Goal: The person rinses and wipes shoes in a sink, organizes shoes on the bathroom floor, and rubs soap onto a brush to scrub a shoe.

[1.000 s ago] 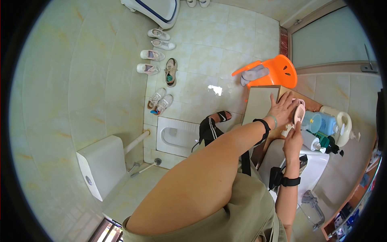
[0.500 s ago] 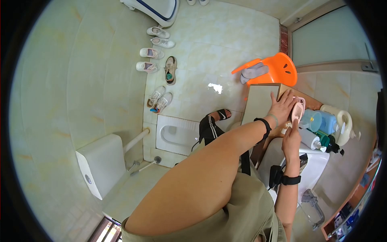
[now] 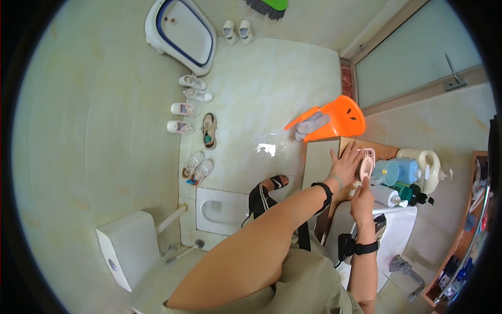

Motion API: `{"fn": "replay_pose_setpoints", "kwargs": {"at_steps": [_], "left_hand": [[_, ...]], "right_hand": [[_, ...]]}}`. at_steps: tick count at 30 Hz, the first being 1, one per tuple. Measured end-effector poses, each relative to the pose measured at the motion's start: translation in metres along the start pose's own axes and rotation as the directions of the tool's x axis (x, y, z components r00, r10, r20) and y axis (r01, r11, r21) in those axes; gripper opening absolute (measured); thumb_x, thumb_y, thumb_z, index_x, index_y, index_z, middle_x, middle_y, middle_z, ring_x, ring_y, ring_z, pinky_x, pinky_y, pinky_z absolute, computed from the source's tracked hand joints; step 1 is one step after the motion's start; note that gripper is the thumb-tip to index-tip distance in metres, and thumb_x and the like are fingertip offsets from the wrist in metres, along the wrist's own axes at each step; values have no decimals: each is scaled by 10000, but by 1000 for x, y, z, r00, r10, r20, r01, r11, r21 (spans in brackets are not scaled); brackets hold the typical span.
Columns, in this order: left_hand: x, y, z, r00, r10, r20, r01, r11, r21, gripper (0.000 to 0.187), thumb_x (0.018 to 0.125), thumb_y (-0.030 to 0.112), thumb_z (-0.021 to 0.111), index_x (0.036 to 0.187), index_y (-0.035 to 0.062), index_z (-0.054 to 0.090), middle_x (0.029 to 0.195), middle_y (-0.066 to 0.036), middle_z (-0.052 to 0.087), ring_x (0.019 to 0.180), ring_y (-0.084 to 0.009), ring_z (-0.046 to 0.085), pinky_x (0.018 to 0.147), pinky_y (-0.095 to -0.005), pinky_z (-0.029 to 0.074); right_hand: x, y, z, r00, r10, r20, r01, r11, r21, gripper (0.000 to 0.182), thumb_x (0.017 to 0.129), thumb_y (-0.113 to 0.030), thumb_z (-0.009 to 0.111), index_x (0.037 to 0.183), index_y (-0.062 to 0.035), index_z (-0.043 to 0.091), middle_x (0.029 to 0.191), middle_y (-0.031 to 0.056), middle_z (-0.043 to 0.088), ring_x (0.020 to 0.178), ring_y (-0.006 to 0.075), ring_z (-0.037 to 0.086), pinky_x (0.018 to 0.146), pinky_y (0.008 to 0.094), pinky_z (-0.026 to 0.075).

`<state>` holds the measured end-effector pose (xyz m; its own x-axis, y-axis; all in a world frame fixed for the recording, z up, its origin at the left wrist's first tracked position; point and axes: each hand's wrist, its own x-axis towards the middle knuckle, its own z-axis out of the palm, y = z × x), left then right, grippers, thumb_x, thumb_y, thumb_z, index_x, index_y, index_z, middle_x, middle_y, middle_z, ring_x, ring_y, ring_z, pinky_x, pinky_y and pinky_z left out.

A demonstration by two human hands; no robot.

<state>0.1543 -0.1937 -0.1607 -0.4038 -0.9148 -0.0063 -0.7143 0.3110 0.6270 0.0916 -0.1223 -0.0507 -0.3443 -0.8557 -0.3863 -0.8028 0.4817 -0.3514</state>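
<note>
My left hand [image 3: 345, 166] lies with fingers stretched out on the top edge of a wooden cabinet [image 3: 321, 159], fingertips right at a small pink item. This pink item [image 3: 367, 166] has an oval hollow and a slotted far end; its kind is unclear. My right hand [image 3: 362, 203] is closed round its near end, with a finger reaching along it. Close to the right of it stand a clear blue cup [image 3: 386, 172], a blue pump bottle [image 3: 408, 170], a cream jug-shaped bottle [image 3: 430, 170], a white pump bottle [image 3: 384, 195] and a dark green bottle [image 3: 405, 190].
A white washbasin [image 3: 400, 230] with a faucet [image 3: 408, 275] is below my right hand. An orange chair [image 3: 345, 115] holds grey socks [image 3: 312, 125]. Several shoes [image 3: 208, 131] line the left wall near a squat toilet [image 3: 222, 209]. Another person's sandalled foot [image 3: 277, 182] shows beside the cabinet.
My view has tilted, so the room sits lower and slightly left in it; the folded tub and a green broom show more at the top. Both hands keep their places at the pink item.
</note>
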Motion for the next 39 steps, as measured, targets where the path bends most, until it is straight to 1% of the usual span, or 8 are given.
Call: {"fn": "replay_pose_setpoints", "kwargs": {"at_steps": [4,9,11,14,17,23,31,39], "left_hand": [[1,4,-7,999,-14,48,6,987,163,767,838,301,577,1493,159,204,1563,-94,67,1444,-257,62,972,-758,188],[4,7,-10,989,-28,145,1,984,178,767,843,402,566,1486,158,226,1558,-67,91,1448,-228,42,965,-762,193],[5,1,-2,997,1,78,-11,991,131,694,862,424,542,1446,134,304,1527,-72,197,1440,-235,108,959,-768,186],[27,-20,-5,801,507,-318,-582,538,-610,596,840,340,623,1335,83,414,1297,-154,467,1292,-335,364,1046,-553,282],[28,-7,-20,879,437,-193,-440,898,29,647,710,307,735,1228,-3,502,1130,-225,550,1082,-386,493,963,-457,384],[17,95,-109,961,276,23,-214,793,-570,251,903,155,606,1105,8,612,984,-88,637,805,-155,616,691,-266,512],[-75,256,-48,291,476,830,413,720,-557,258,991,221,484,1085,21,616,753,21,556,604,-50,480,547,-181,409],[-115,303,48,221,216,951,704,639,-309,224,971,232,481,854,62,567,579,5,445,450,-93,389,403,-253,330]], "right_hand": [[-3,10,2,999,-10,49,6,997,83,474,920,-93,442,1347,93,360,1161,359,531,1056,480,541,905,444,449],[-58,-19,-54,962,184,203,-269,773,574,463,991,-223,408,1427,-73,361,715,-23,446,512,43,408,386,221,344],[-89,-22,-79,952,162,259,-300,661,688,468,994,-220,409,1438,-87,344,706,-34,428,512,48,395,403,213,340],[-144,3,-110,918,-40,395,-345,408,845,493,1001,-206,426,1471,-136,294,693,-68,366,530,39,343,456,182,312],[-203,47,-125,893,-193,406,-355,250,901,541,988,-185,472,1483,-118,265,705,-67,393,559,21,353,479,173,300],[-330,127,-101,981,-21,193,-194,-149,970,546,943,-124,524,1432,10,321,664,-26,412,497,32,338,421,184,266],[-408,156,-56,910,406,-87,268,-415,869,570,927,-163,534,1419,26,316,629,17,373,445,64,334,347,180,249],[-433,152,-30,875,467,-127,383,-509,771,571,923,-124,522,1435,0,300,651,13,367,450,62,313,343,176,230]]}}
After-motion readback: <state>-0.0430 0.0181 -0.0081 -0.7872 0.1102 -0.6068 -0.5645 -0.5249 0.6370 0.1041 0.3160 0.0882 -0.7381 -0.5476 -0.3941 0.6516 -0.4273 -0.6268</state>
